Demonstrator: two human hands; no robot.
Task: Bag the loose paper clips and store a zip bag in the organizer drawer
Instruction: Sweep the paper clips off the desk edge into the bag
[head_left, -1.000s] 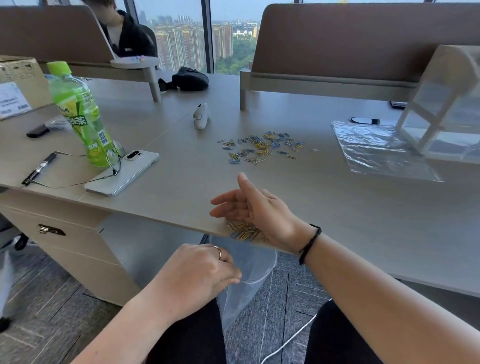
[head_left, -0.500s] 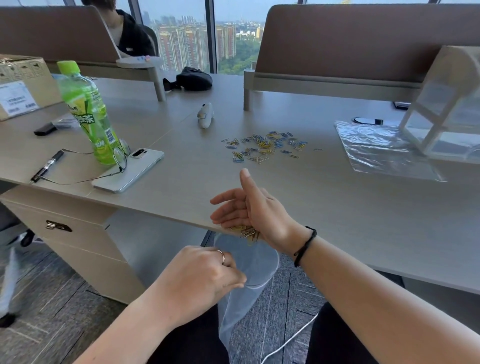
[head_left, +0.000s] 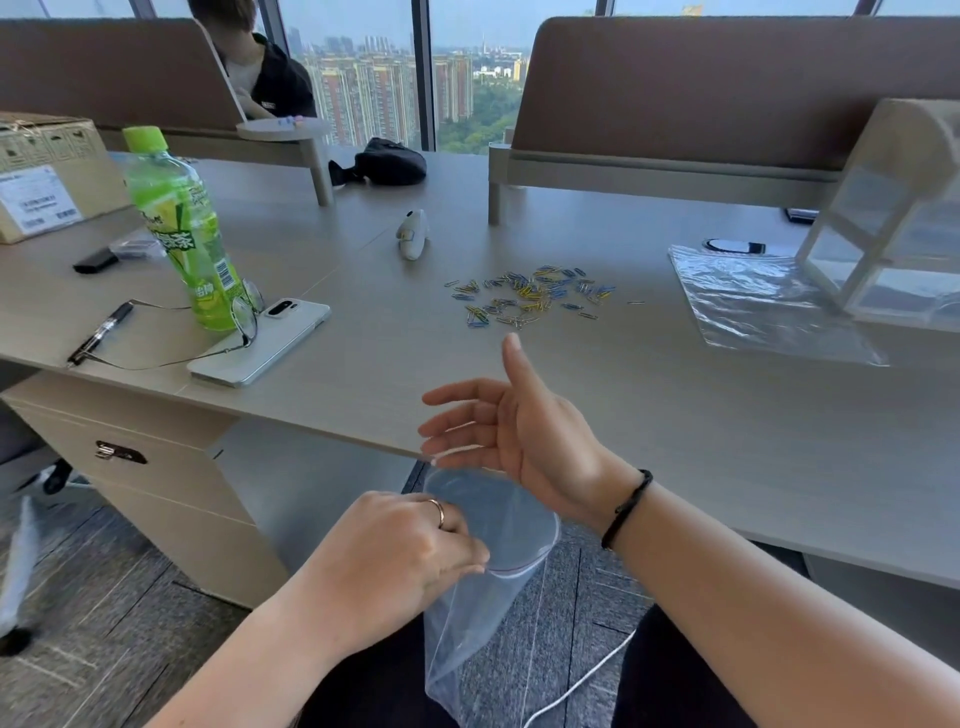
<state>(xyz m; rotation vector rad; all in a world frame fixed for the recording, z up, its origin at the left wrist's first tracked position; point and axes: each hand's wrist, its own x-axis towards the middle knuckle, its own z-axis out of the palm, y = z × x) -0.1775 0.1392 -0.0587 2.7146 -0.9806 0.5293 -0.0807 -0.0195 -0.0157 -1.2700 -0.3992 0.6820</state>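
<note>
A clear zip bag (head_left: 483, 587) hangs open just below the desk's near edge, and my left hand (head_left: 395, 561) pinches its rim. Above the bag's mouth, at the desk edge, my right hand (head_left: 519, 426) has its fingers spread and nothing visible in it. A scatter of blue, yellow and silver paper clips (head_left: 530, 296) lies on the desk farther back. At the right stands a clear organizer with drawers (head_left: 893, 218), partly resting on a second flat zip bag (head_left: 758, 306).
A green tea bottle (head_left: 182, 228), glasses, a white phone (head_left: 260, 340), a pen (head_left: 101, 332) and a cardboard box (head_left: 47, 171) fill the left of the desk (head_left: 727, 441). A white device (head_left: 413, 234) lies behind the clips. A person sits beyond the far-left divider.
The clips under my right hand at the desk edge are gone from the desk. That hand has lifted and spread its fingers. The bag's mouth shows more.
</note>
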